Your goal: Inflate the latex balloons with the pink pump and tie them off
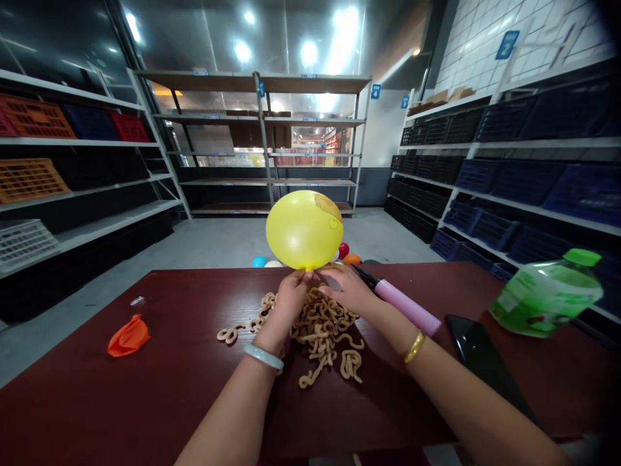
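An inflated yellow balloon (pixel 301 230) with a printed patch stands above the table's far edge, its neck pointing down. My left hand (pixel 292 294) pinches that neck between thumb and fingers. Close beside the neck is my right hand (pixel 347 288), its thumb and fingers apart; whether a fingertip touches the balloon is hard to tell. Beneath both hands lies a heap of tan, curly, rope-like pieces (pixel 323 327). A pink hand pump (pixel 407 305) with a black end lies just right of my right hand.
On the dark red table (pixel 145 408) are a limp orange balloon (pixel 129 336), a small clear scrap (pixel 138 301), a black phone (pixel 485 362) and a green bottle (pixel 546 294). Coloured balloons (pixel 259 261) lie on the floor behind. Shelves (pixel 310 120) with crates line the sides.
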`<state>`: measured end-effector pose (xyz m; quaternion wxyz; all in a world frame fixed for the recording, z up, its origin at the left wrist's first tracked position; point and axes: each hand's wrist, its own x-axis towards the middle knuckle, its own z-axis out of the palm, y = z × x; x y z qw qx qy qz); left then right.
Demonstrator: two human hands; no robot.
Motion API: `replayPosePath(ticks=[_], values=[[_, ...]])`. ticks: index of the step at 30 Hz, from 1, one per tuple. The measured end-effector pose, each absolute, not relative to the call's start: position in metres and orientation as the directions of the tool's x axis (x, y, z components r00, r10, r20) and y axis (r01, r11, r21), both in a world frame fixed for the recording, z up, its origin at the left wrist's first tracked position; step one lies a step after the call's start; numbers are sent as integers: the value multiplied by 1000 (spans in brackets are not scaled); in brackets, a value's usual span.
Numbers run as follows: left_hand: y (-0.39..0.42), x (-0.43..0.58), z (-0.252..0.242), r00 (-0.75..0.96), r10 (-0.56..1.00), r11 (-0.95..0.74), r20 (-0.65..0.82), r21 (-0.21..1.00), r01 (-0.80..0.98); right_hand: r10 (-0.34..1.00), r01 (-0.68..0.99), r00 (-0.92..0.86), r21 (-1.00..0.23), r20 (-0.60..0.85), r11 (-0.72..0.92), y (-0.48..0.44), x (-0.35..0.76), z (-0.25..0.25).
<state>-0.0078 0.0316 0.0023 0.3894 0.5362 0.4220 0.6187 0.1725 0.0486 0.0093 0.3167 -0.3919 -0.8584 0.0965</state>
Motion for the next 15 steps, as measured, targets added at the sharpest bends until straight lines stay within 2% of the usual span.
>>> replayPosePath(ticks=[3,5,8,11,13,15], values=[[36,-11,0,-95,939,-332,330,943,-1,735,616,-516,-406,439,675,51,164,18],[37,-17,2,-150,935,-328,321,945,-21,718,602,-535,-394,446,694,52,157,24],[40,-31,10,-304,903,-359,302,921,-152,695,590,-576,-370,430,717,56,147,30],[41,-47,21,-423,877,-380,227,866,-324,724,633,-596,-352,347,690,63,139,31],[40,-56,26,-483,853,-405,200,837,-368,746,657,-601,-356,287,665,67,135,30],[39,-63,30,-530,824,-444,201,810,-383,775,664,-588,-411,231,625,67,131,30]])
